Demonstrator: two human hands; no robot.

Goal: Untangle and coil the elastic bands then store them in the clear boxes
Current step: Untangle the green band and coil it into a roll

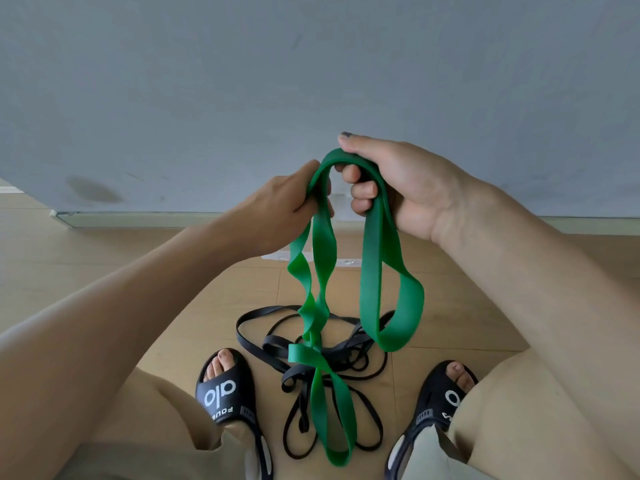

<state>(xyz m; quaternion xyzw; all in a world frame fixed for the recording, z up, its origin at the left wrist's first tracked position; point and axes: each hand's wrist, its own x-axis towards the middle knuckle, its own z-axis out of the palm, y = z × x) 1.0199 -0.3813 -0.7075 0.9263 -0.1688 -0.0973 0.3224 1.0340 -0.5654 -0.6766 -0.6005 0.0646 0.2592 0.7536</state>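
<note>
Both hands up at chest level on the green band (372, 271). Left hand (277, 206) pinches one side of the top loop, fingers curled tight. Right hand (398, 185) has fingers wrapped round the other side, thumb on top. Band hangs twisted (several turns on the left strand), lower end apparently threaded through the black bands (346, 348) piled on the wood floor (104, 258) between the sandals (225, 393).
</note>
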